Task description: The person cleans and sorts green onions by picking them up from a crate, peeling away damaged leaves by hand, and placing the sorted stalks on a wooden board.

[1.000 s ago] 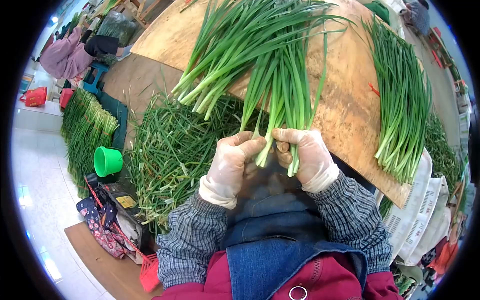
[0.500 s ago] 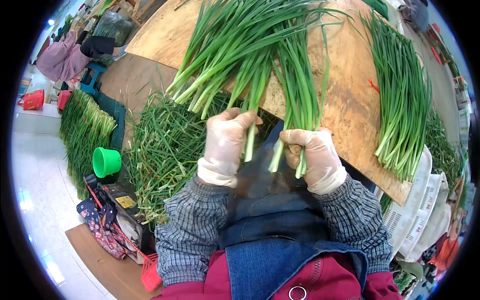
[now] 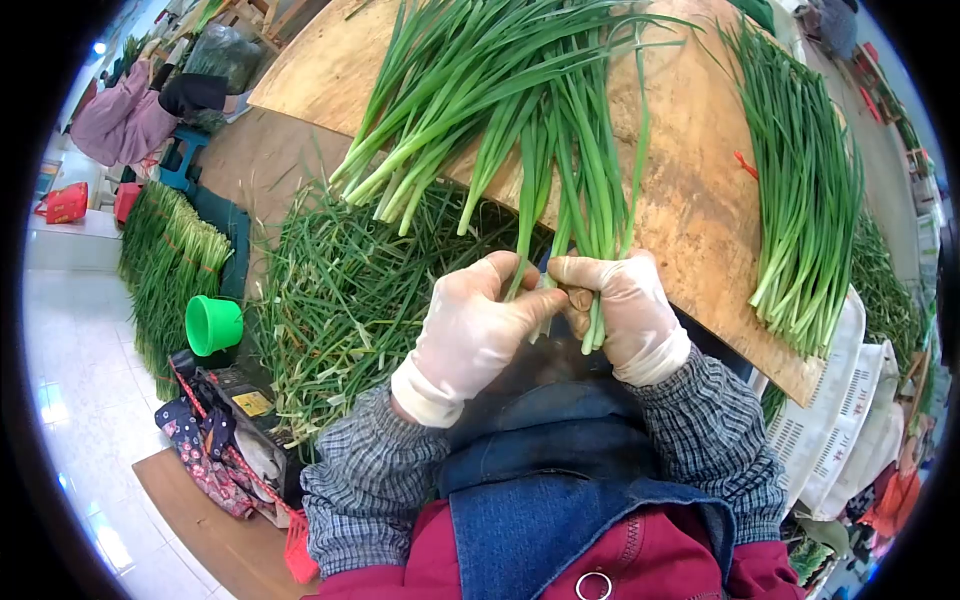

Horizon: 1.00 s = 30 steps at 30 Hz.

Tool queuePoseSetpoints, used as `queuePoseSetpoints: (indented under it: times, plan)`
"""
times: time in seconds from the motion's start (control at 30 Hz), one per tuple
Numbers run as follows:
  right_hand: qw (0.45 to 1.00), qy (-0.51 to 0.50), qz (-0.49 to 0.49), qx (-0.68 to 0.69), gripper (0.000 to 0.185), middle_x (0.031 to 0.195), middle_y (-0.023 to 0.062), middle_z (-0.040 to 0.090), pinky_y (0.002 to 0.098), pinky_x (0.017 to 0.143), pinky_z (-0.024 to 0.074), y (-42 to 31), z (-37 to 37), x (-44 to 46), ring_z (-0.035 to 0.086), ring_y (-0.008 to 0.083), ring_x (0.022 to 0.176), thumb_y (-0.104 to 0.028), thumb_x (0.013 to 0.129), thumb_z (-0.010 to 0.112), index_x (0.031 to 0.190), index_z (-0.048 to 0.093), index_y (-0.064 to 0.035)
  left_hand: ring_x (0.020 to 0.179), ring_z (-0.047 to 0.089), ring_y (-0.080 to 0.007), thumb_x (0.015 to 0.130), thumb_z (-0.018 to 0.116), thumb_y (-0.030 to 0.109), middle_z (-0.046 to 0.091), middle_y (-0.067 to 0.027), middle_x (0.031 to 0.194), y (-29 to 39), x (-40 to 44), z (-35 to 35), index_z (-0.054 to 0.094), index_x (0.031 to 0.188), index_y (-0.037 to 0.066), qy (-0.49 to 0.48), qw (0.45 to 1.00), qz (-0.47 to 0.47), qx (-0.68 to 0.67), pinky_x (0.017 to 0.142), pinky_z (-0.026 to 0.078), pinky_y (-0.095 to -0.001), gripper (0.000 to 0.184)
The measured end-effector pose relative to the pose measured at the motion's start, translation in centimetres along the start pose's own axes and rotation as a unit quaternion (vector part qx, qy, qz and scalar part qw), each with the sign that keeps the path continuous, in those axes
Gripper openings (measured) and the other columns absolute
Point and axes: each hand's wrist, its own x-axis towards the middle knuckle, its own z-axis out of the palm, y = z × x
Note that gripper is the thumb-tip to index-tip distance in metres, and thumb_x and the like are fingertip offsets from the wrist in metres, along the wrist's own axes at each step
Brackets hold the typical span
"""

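Long green stalks with pale ends (image 3: pixel 590 190) hang over the near edge of a wooden board (image 3: pixel 690 210). My right hand (image 3: pixel 632 305), in a thin whitish glove, is closed on several of them near their pale ends. Beside it, my left hand (image 3: pixel 475 325), gloved too, pinches a green stalk between thumb and fingers, its fingertips close to the right hand's. A loose pile of stalks (image 3: pixel 440 130) lies on the board above the left hand. Farther right rests a neat bunch (image 3: pixel 805 210), with a red tie (image 3: pixel 746 165) near it.
A heap of loose leaves (image 3: pixel 330 300) lies below the board at left. Farther left are a green bucket (image 3: pixel 213 325), tied bundles (image 3: pixel 175 260) and a seated person (image 3: pixel 122 120) near a blue stool (image 3: pixel 182 158). White sacks (image 3: pixel 835 430) hang at the right.
My left hand moved left with a few stalks, let them go on the board's edge, and came back beside my right hand, now at another stalk. My right hand keeps its hold.
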Motion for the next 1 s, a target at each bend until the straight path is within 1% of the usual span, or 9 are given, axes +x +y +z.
queuePoseSetpoints:
  times: [0.1,0.33,0.43,0.53,0.6,0.7,0.8,0.93,1.0]
  plan:
    - [1.000,0.023,-0.008,-0.014,0.010,0.051,0.0050,0.051,0.0243,0.035,0.0342,-0.3,0.4,-0.4,0.046,0.0120,0.037,-0.005,0.075,0.064,0.072,0.059,0.0036,0.064,0.054,-0.0067,0.079,0.064,0.004,0.062,-0.0017,0.074,-0.2,0.5,0.1,0.062,0.087,-0.001,-0.022,0.990,-0.037,-0.137,0.058,0.042,-0.0201,0.009]
    - [0.999,0.020,-0.026,-0.037,0.009,0.052,0.0045,0.052,0.0241,0.034,0.0334,-0.2,-0.2,-0.1,0.046,0.0117,0.038,-0.006,0.074,0.064,0.073,0.060,0.0021,0.064,0.052,-0.0053,0.079,0.066,0.006,0.062,-0.0016,0.072,-0.7,0.2,1.2,0.063,0.082,0.000,0.069,0.989,0.099,0.084,0.058,0.042,-0.0197,0.008]
    - [0.998,0.044,-0.007,-0.034,0.009,0.051,0.0040,0.051,0.0243,0.034,0.0335,-0.6,0.5,-0.2,0.046,0.0116,0.038,-0.007,0.075,0.063,0.073,0.060,0.0015,0.063,0.049,-0.0041,0.079,0.067,0.008,0.060,-0.0002,0.069,0.4,0.3,0.8,0.062,0.083,0.001,-0.006,0.984,0.091,0.152,0.057,0.041,-0.0192,0.010]
    - [1.000,-0.015,-0.002,0.006,0.010,0.050,0.0032,0.049,0.0246,0.035,0.0338,-0.6,-0.3,-0.1,0.045,0.0115,0.037,-0.007,0.077,0.063,0.073,0.060,0.0014,0.061,0.049,-0.0039,0.079,0.067,0.008,0.057,0.0008,0.066,-0.7,1.1,0.2,0.060,0.084,0.001,-0.020,0.994,0.077,0.075,0.055,0.040,-0.0188,0.011]
    - [1.000,-0.001,-0.001,-0.005,0.011,0.049,0.0027,0.048,0.0246,0.035,0.0337,-0.8,-0.8,-0.3,0.044,0.0117,0.037,-0.008,0.078,0.062,0.074,0.060,0.0024,0.048,0.045,-0.0036,0.081,0.061,0.005,0.056,0.0004,0.061,0.6,0.7,-0.1,0.060,0.085,0.001,-0.004,0.995,0.001,-0.101,0.043,0.031,-0.0173,0.005]
    - [0.999,0.013,0.005,-0.030,0.012,0.049,0.0037,0.049,0.0255,0.034,0.0353,-0.7,-1.6,-0.3,0.046,0.0129,0.037,-0.008,0.078,0.062,0.076,0.059,0.0041,0.039,0.038,-0.0037,0.082,0.058,0.005,0.057,-0.0020,0.059,0.2,0.6,-1.2,0.059,0.085,-0.001,0.023,0.986,-0.019,-0.165,0.035,0.024,-0.0181,0.008]
    - [0.998,0.035,0.035,-0.037,0.012,0.051,0.0048,0.051,0.0257,0.034,0.0379,-0.1,-0.3,-0.5,0.048,0.0136,0.038,-0.007,0.079,0.061,0.082,0.058,0.0051,0.039,0.037,-0.0037,0.082,0.058,0.007,0.056,-0.0019,0.058,0.3,0.4,-1.2,0.059,0.087,-0.002,0.012,0.985,-0.048,-0.165,0.036,0.024,-0.0179,0.010]
    - [0.991,-0.035,0.073,0.110,0.012,0.054,0.0043,0.051,0.0262,0.037,0.0411,2.2,0.2,1.3,0.049,0.0143,0.040,-0.006,0.080,0.061,0.084,0.056,0.0038,0.039,0.034,-0.0033,0.083,0.056,0.010,0.051,0.0006,0.057,0.7,-0.4,-1.7,0.060,0.089,-0.002,-0.017,0.987,-0.038,-0.156,0.036,0.020,-0.0190,0.014]
    - [0.994,-0.049,0.074,0.067,0.013,0.056,0.0042,0.052,0.0262,0.042,0.0419,2.3,-0.1,1.4,0.050,0.0140,0.045,-0.007,0.080,0.061,0.085,0.059,0.0051,0.039,0.033,-0.0033,0.080,0.057,0.013,0.047,0.0027,0.055,1.3,-2.3,-3.2,0.062,0.086,-0.002,0.014,0.994,-0.032,-0.105,0.036,0.019,-0.0203,0.016]
